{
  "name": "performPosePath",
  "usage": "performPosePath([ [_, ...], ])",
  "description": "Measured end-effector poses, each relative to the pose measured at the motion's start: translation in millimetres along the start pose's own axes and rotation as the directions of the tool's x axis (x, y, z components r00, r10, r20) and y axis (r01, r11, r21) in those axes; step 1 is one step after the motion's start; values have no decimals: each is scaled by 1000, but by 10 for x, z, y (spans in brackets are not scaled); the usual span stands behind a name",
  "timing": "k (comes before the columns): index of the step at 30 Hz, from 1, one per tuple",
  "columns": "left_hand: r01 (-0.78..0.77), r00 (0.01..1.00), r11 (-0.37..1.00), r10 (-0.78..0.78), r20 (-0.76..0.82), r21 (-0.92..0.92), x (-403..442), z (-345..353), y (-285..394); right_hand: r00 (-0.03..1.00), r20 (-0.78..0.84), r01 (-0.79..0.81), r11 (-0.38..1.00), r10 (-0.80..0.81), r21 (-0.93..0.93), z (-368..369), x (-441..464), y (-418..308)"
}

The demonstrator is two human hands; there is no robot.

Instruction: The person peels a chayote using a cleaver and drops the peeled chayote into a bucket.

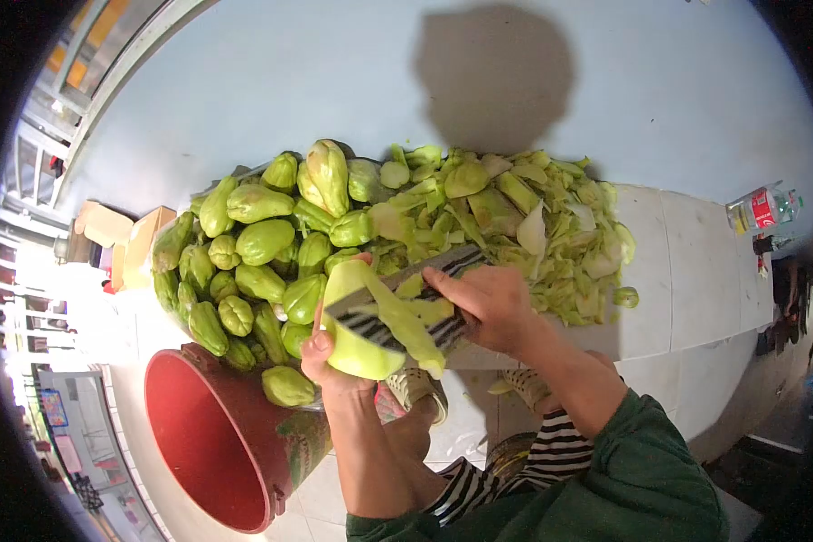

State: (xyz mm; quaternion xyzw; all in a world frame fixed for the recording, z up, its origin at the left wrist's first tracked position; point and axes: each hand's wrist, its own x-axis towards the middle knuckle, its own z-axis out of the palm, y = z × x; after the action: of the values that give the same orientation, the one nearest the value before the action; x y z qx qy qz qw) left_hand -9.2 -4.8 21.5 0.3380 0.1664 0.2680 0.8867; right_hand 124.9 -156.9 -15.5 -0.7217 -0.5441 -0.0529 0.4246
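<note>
My left hand (pixel 323 357) is wrapped round a pale green, peeled chayote (pixel 357 348) above the front edge of the heap. In my right hand (pixel 492 303) is a wide-bladed knife (pixel 379 312), its blade lying across the chayote. Strips of peel (pixel 406 330) rest on the blade. Whole green chayotes (pixel 262 241) are piled behind and to the left of my hands. A broad heap of peelings and cut pieces (pixel 560 262) spreads behind and to the right.
A red bucket (pixel 266 483) stands at the lower left, its mouth facing the camera. Plastic bottles (pixel 766 208) are at the far right by the wall. Cardboard boxes (pixel 140 248) are at the left. My feet in light clogs (pixel 417 390) are below my hands.
</note>
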Motion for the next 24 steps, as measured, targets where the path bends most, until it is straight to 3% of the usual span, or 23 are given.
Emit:
performPosePath([
  [2, 4, 1000, 1000, -4, 14, 9, -1, 65, -12, 998, 61, -27, 1000, 26, 10, 29, -2, -1],
  [4, 80, 997, 996, -80, -15, 28, -62, 9, -6, 949, 68, -313, 948, 309, 54, 154, 31, 148],
  [5, 80, 997, 996, -79, -7, 29, -31, -17, -15, 949, 61, -311, 949, 308, 51, 163, 40, 221],
  [7, 144, 968, 989, -135, 211, -26, 22, -78, -44, 800, 256, -565, 825, 542, 21, 139, 49, 316],
  [9, 70, 974, 997, -65, 216, -16, 67, -93, -87, 817, 290, -523, 853, 498, 8, 86, 53, 300],
  [11, 10, 998, 971, 7, 68, -239, 94, -68, -98, 758, 217, -642, 763, 615, 81, 103, 62, 232],
  [13, 33, 989, 942, 16, 145, -333, 130, -152, -94, 754, 178, -652, 753, 632, 89, 136, 63, 232],
  [15, 31, 999, 923, -33, 3, -384, 139, -150, -89, 747, 136, -663, 742, 650, 96, 130, 55, 235],
  [18, -4, 994, 929, -36, -103, -369, 171, -127, -81, 826, 65, -561, 828, 561, -11, 136, 31, 202],
  [19, 4, 987, 913, -69, -144, -409, 171, -123, -90, 944, -45, -327, 945, 326, -26, 167, 15, 190],
  [20, -99, 926, 968, 5, -378, -229, 134, -88, -108, 987, -150, -75, 995, 64, -67, 194, -3, 167],
  [21, -100, 925, 969, 7, -379, -227, 132, -87, -101, 987, -150, -74, 995, 64, -64, 179, -13, 99],
  [23, -11, 982, 961, -42, -184, -278, 139, -87, -109, 995, 7, 98, 984, -98, -149, 113, -17, -52],
  [24, 4, 985, 941, -62, -160, -337, 121, -56, -127, 983, -33, 176, 973, -183, -150, 158, -11, -60],
])
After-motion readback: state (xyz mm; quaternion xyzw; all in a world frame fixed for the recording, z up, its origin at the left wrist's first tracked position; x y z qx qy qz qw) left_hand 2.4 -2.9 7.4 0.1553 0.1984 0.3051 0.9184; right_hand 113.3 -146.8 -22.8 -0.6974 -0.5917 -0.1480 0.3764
